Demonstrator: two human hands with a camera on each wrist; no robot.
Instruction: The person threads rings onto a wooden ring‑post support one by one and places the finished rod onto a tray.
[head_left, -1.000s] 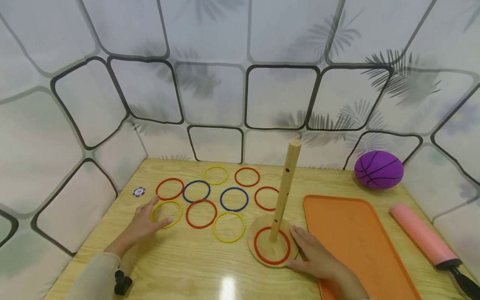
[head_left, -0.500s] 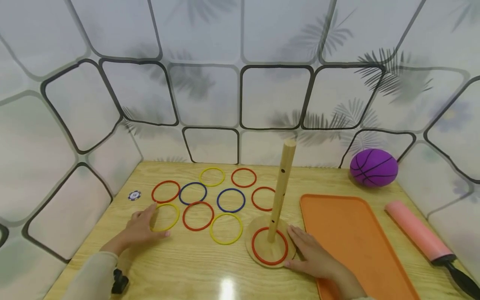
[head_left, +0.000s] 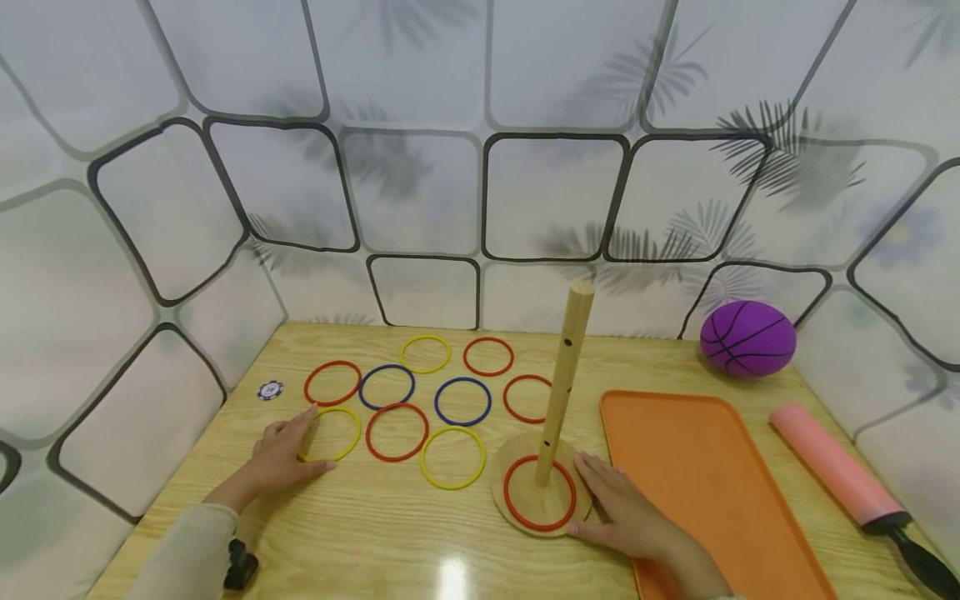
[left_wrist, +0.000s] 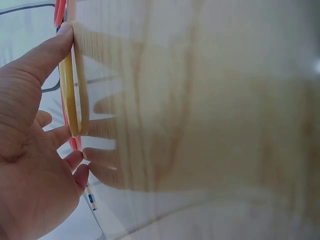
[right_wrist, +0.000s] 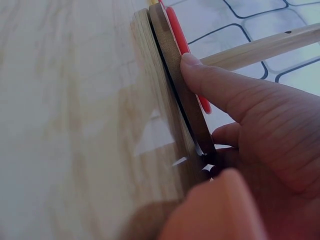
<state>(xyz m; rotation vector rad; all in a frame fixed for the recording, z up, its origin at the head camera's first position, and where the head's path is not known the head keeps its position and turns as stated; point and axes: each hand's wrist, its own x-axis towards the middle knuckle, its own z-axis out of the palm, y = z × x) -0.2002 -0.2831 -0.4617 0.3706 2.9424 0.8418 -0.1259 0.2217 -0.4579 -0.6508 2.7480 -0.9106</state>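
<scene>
In the head view my left hand point(head_left: 283, 457) is at a yellow ring point(head_left: 359, 432) on the table. Its fingers are spread, with the thumb and fingertips by opposite sides of the ring. The left wrist view shows the thumb touching this yellow ring point(left_wrist: 69, 97). My right hand point(head_left: 628, 515) holds the rim of the round base of a wooden ring toss stand point(head_left: 564, 379). Around the foot of its upright post lies a red ring point(head_left: 507, 492). In the right wrist view the thumb presses the edge of the base point(right_wrist: 172, 52); some fingers are partly hidden.
Several red, blue and yellow rings lie flat between the hands, among them a blue ring point(head_left: 491, 402). An orange tray point(head_left: 690, 467) lies at right, with a purple ball point(head_left: 747, 338) behind and a pink pump point(head_left: 836, 467) beside it. A chip point(head_left: 270, 390) lies at left.
My left hand has drawn slightly left and lower against the yellow ring, its thumb now below the ring's near edge. The right hand stays on the stand's base. The head view has shifted a little.
</scene>
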